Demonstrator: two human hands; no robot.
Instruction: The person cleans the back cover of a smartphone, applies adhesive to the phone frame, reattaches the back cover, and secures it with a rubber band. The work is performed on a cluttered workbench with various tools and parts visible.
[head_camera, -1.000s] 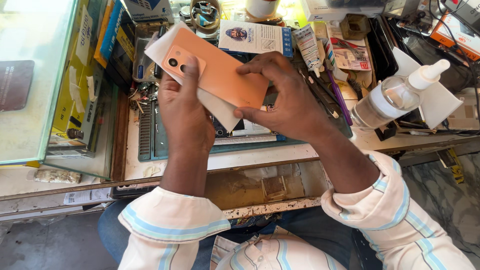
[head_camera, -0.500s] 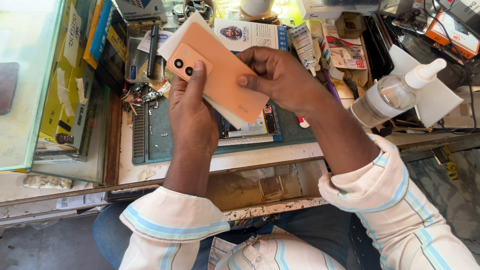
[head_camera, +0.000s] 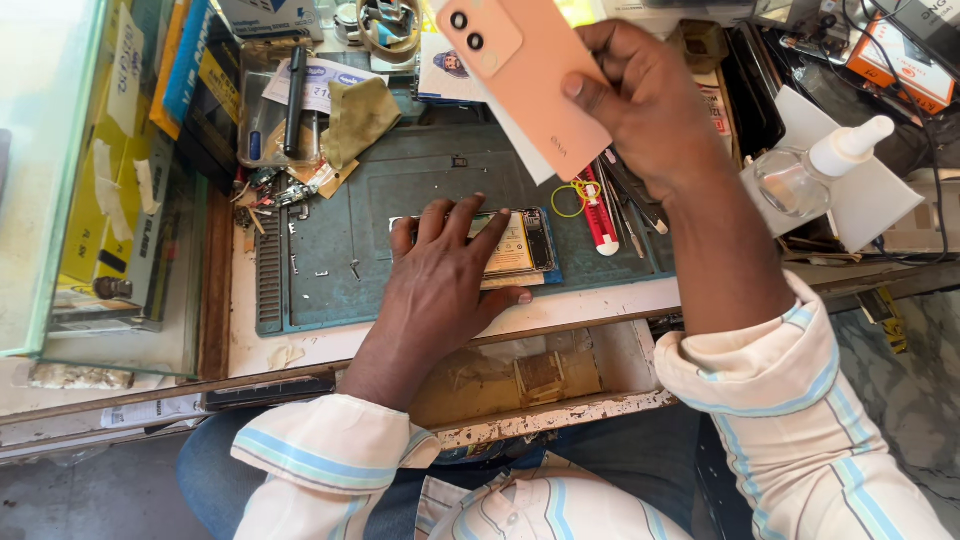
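Right hand: the right hand (head_camera: 650, 105) gripped the peach back cover (head_camera: 520, 75) at its edge, raised over the far side of the bench, a white sheet behind it.
Left hand: the left hand (head_camera: 445, 275) lay flat, fingers spread, pressing on the opened phone (head_camera: 520, 250) and not closed around it.
Phone: it lay on the green work mat (head_camera: 400, 180), insides facing up, partly hidden under the fingers.
Progress: the back was off and held apart from the body; judging by that, the phone was open and not yet closed up.
Loose parts: small screws and bits were scattered on the mat's left part.
Bottle: a clear squeeze bottle (head_camera: 810, 170) with a white nozzle stood on the right, with a little clear liquid at most.
Drawer: the pulled-out drawer (head_camera: 540, 375) under the bench edge held a small brown block.
Glass case: the case (head_camera: 90, 180) at the left held yellow boxes.
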